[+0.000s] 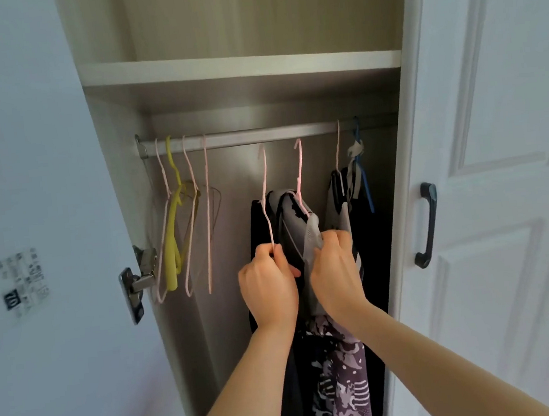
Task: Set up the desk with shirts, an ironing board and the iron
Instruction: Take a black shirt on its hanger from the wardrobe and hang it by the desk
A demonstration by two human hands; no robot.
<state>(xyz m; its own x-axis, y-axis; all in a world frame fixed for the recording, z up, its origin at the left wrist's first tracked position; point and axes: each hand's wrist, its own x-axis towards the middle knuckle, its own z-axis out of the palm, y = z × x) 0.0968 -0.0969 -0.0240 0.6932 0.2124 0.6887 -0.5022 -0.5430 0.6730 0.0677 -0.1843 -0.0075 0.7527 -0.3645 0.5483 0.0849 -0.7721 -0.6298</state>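
Note:
I face an open wardrobe with a metal rail [259,135]. My left hand [269,285] grips the shoulder of a pink wire hanger [266,188] that carries a dark garment [258,223]; its hook is off the rail, just below it. My right hand [334,272] grips grey fabric of a patterned shirt [337,383] on a second pink hanger [300,175], whose hook also hangs free below the rail. No desk, ironing board or iron is in view.
Several bare pink hangers and one yellow hanger [173,231] hang at the rail's left end. More dark clothes [357,206] hang at the right on pink and blue hangers. A shelf [239,67] spans above. The closed door with a black handle [427,223] stands at right.

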